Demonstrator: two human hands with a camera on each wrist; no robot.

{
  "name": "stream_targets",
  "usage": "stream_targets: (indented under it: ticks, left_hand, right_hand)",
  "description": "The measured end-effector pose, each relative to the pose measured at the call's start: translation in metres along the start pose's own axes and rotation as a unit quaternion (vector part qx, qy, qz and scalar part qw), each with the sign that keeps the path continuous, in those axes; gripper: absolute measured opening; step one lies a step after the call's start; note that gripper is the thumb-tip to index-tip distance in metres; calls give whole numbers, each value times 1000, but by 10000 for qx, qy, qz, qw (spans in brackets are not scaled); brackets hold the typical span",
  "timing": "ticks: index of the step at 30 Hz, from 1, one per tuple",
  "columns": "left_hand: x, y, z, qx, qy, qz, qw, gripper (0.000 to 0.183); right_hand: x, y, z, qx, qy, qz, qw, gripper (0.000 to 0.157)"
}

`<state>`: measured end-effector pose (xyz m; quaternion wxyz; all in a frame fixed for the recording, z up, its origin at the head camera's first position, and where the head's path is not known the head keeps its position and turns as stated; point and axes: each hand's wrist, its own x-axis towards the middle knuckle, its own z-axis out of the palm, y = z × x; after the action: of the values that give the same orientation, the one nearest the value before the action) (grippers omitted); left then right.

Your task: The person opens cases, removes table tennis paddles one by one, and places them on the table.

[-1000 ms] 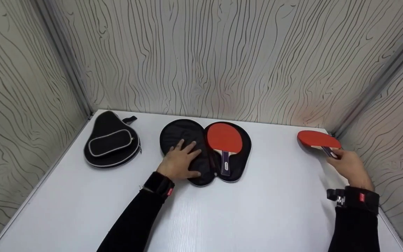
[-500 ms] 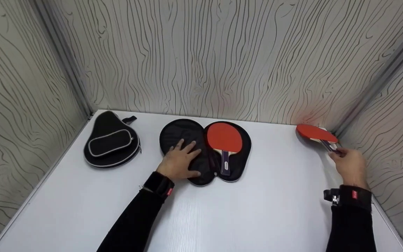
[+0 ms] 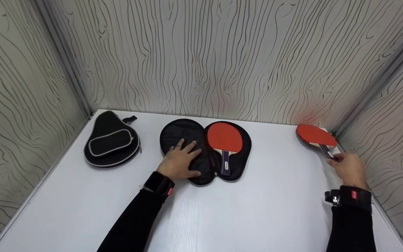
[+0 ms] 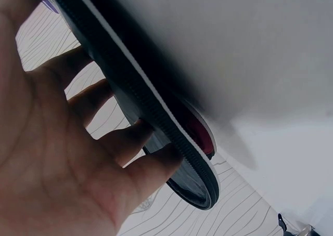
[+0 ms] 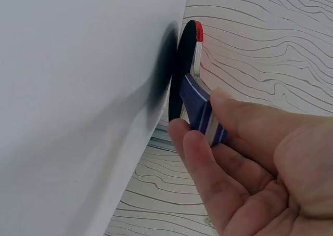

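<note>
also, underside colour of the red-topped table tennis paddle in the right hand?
Black underside, best seen in the right wrist view.

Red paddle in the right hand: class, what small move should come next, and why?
Perhaps lower the right hand so the held paddle lies flat on the table: the right wrist view shows its handle raised while its blade sits close to the surface.

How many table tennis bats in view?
2. One bat lies red side up on the right half of the open case; the other bat is in the right grip, near the far right corner of the table. The pocketed case at left may hide more.
</note>
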<state>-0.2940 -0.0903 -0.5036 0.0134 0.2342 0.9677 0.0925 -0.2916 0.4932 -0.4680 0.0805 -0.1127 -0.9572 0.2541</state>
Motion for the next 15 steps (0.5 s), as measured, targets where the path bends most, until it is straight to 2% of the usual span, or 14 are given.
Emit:
stream_targets:
  ticks: [9,15]
  left_hand:
    - [-2,0,-1,7,85,84,9999,86]
    - [-3,0,-1,41,104,106,9999,86]
  right_hand:
    - [2,8,1,-39,-966,379,9946,54]
    - [2,11,2,53,-1210,542,9912,56]
